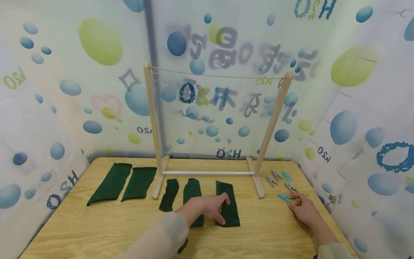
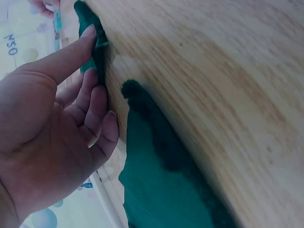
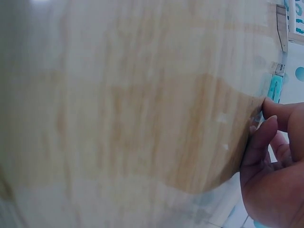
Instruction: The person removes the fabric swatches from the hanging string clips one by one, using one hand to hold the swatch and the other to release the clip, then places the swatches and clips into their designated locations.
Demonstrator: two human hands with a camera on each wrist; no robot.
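Note:
My left hand is over the rightmost green cloth strip, its thumb and index finger spread apart. In the left wrist view the thumb touches a raised bit of that cloth, and the other fingers bend loosely beside it. Another green strip lies partly under the left hand. At the right of the table my right hand pinches the near end of a teal clothespin between thumb and fingers. Close by lie grey clothespins and a second teal clothespin.
A wooden frame with a string across its top stands at the back of the wooden table. Its white crossbar runs low between the feet. More green strips lie to the left. Patterned curtains surround the table.

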